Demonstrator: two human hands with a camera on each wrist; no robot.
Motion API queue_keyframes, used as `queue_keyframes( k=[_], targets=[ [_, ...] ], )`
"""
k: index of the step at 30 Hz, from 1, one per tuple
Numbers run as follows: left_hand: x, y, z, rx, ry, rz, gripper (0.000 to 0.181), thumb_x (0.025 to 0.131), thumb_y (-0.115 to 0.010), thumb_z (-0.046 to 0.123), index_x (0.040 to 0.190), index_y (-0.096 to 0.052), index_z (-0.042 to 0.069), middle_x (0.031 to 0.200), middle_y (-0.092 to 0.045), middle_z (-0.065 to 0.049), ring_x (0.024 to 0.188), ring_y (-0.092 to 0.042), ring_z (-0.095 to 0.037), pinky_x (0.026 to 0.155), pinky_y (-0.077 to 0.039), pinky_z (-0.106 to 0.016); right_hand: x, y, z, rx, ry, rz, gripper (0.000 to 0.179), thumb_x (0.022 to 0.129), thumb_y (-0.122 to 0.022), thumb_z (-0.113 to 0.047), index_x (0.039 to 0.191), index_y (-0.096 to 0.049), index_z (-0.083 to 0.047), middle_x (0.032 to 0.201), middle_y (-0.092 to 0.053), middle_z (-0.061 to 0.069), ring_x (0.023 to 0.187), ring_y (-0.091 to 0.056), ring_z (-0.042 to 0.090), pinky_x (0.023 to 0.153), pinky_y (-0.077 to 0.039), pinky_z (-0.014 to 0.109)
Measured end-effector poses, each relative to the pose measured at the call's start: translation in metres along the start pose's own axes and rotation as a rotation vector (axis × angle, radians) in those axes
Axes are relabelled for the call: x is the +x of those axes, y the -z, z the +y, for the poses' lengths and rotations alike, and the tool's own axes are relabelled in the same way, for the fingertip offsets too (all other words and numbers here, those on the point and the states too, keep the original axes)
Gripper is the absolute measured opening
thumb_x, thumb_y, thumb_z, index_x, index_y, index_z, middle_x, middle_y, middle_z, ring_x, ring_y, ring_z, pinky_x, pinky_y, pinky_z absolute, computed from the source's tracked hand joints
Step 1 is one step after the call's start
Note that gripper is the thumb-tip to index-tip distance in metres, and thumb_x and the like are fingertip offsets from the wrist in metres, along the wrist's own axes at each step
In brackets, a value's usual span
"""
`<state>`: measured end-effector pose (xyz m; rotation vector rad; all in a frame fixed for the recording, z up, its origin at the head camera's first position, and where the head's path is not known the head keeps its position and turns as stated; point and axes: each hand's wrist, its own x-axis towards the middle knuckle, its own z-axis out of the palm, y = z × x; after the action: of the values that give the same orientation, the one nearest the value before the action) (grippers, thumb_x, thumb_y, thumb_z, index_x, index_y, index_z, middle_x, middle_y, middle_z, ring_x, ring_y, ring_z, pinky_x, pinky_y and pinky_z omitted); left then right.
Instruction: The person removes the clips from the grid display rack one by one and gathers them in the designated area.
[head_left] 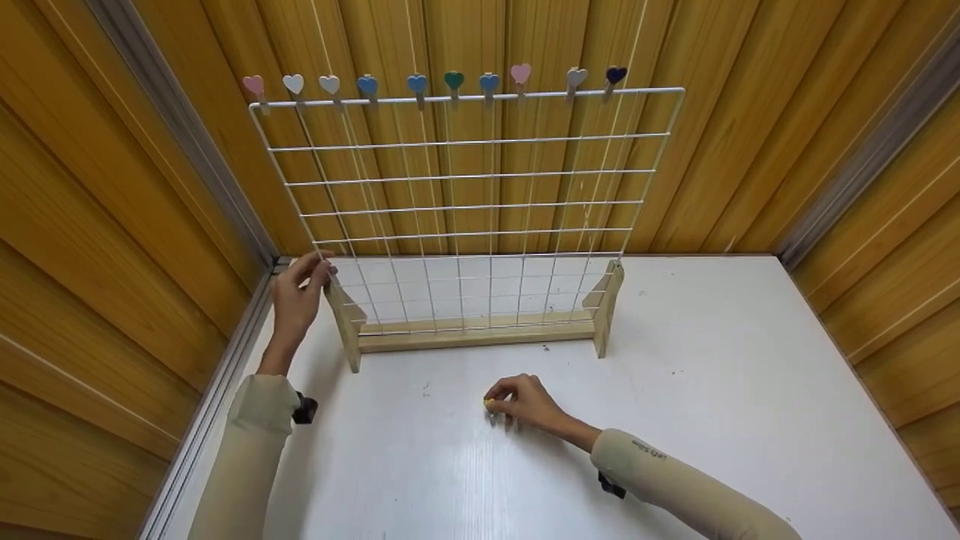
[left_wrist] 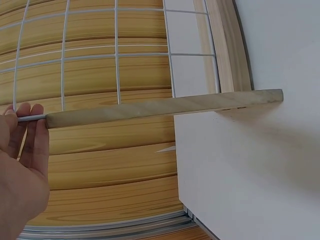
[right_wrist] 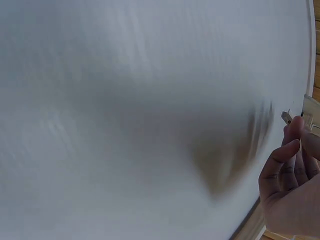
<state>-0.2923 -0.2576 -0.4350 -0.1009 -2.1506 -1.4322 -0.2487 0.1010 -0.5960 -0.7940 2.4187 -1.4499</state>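
Observation:
A white wire grid stands in a pale wooden stand. Its top wire carries a row of small heart clothespins in pink, white, blue, green and dark navy, among them a green one. My left hand holds the grid's left side wire, just above the stand's left leg, with the fingertips touching the wood's end. Over the table in front of the stand, my right hand pinches a small clothespin between thumb and fingers. A bit of yellow shows on it in the head view; the fingers hide most of it.
The stand rests on a white table. Wood-patterned panels rise behind and at both sides, with a metal rail along the left table edge. Dark wrist devices sit at both sleeves.

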Motion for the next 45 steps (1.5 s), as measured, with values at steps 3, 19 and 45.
queue_keyframes(
  k=[3, 19, 45],
  targets=[
    [0.0, 0.0, 0.0, -0.008, 0.012, 0.005, 0.02, 0.102, -0.058, -0.001, 0.115, -0.07, -0.011, 0.101, -0.071, -0.032, 0.094, -0.07, -0.031, 0.077, -0.056, -0.013, -0.004, 0.001, 0.005, -0.024, -0.024, 0.016, 0.01, 0.092, -0.074, -0.005, 0.097, -0.076, 0.003, 0.085, -0.077, 0.018, 0.053, -0.065, 0.029, 0.049, -0.044, 0.014],
    [0.008, -0.004, -0.037, -0.006, 0.069, -0.002, 0.024, 0.104, -0.057, 0.005, 0.122, -0.069, -0.006, 0.104, -0.07, -0.03, 0.091, -0.066, -0.016, 0.074, -0.053, -0.012, -0.013, -0.001, 0.009, -0.278, -0.03, 0.064, 0.013, 0.092, -0.076, -0.016, 0.099, -0.08, -0.006, 0.092, -0.078, 0.005, 0.079, -0.066, 0.008, 0.07, -0.052, 0.024],
    [0.001, 0.001, -0.004, -0.051, 0.016, -0.021, 0.021, 0.101, -0.059, -0.001, 0.117, -0.069, -0.011, 0.101, -0.07, -0.034, 0.09, -0.068, -0.029, 0.072, -0.056, -0.016, 0.015, 0.134, -0.079, -0.231, 0.056, 0.247, 0.019, 0.1, -0.067, -0.017, 0.111, -0.076, -0.004, 0.103, -0.077, 0.012, 0.064, -0.064, 0.024, 0.056, -0.048, 0.017]
  ],
)
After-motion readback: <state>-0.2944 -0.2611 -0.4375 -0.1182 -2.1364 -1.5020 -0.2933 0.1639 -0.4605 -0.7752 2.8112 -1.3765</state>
